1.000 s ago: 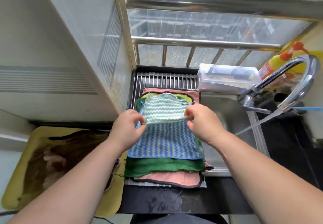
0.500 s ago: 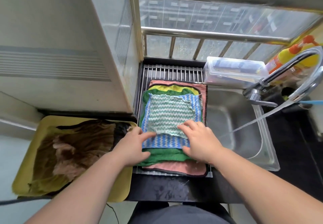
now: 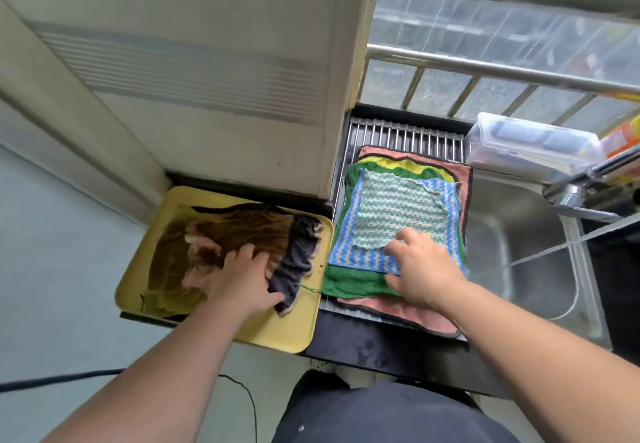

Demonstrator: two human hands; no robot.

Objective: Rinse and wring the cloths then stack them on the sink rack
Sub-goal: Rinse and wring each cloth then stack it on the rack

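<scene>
Left hand (image 3: 242, 278) lies flat on crumpled brown cloths (image 3: 225, 235) in a yellow tray (image 3: 277, 333); I see right hand (image 3: 424, 269) pressing flat the stacked mint zigzag-knit cloth (image 3: 394, 210).

No text, label, brand or number can be read here. The orange and yellow bottle (image 3: 621, 139) at the right edge is blurred and cut off by the frame, so any print on it is too smeared to make out. What lies inside the clear plastic box (image 3: 530, 146) shows only as dark shapes through the lid, with no lettering that can be told.
</scene>
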